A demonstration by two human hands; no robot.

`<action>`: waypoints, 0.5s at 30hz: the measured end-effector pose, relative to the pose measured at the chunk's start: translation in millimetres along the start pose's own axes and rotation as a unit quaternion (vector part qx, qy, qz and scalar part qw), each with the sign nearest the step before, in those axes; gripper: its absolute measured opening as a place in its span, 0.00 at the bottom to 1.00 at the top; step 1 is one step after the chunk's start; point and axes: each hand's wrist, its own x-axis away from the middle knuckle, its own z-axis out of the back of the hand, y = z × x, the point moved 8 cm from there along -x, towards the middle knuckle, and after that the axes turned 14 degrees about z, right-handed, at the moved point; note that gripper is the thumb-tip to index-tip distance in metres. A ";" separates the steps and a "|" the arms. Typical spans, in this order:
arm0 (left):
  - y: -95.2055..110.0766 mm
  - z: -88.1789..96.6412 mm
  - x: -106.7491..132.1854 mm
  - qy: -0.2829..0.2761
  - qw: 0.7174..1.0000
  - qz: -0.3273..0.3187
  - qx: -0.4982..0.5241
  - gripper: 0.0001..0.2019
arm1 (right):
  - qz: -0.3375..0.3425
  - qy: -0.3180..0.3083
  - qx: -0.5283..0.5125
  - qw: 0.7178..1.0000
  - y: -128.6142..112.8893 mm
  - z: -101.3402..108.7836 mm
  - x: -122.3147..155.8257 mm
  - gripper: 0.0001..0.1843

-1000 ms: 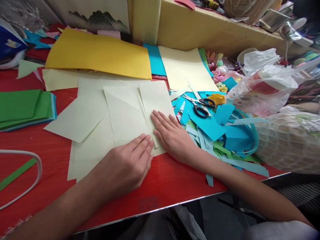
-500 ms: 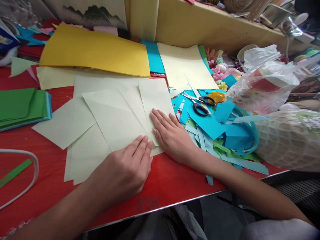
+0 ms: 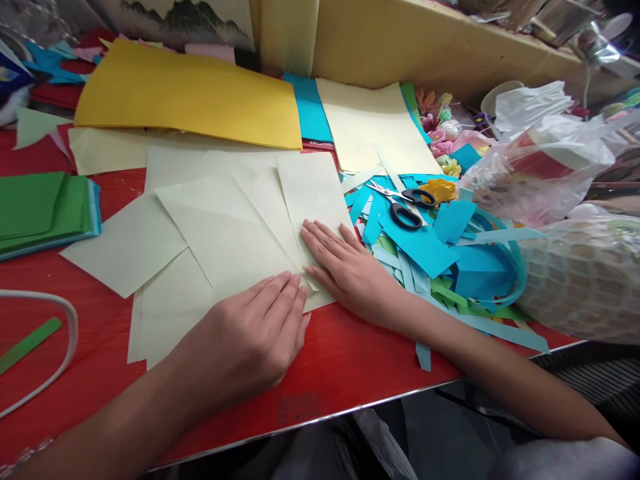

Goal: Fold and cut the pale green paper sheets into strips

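Note:
Several pale green paper sheets lie overlapped on the red table. My left hand is closed, its fingers pressed together at the lower right corner of a large pale sheet; its thumb is mostly hidden underneath. Beside it, my right hand lies flat with fingers stretched over a narrower pale sheet, pressing it down. The fingertips of the two hands almost meet at the sheets' near edge. Black-handled scissors lie partly open on the paper scraps, right of my right hand.
Blue and green paper offcuts are heaped on the right, beside plastic-wrapped items. Yellow sheets and a cream stack lie at the back. A green paper stack and white cable are on the left.
My left hand has shifted very slightly, and the corner of the large sheet near its fingertips has moved a little left. The right hand stays flat on the paper. The view has shifted slightly.

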 end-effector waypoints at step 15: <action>4.4 4.1 -1.2 0.005 1.000 -0.001 -0.010 0.10 | -0.014 -0.025 0.021 0.999 1.1 -3.5 0.1 0.29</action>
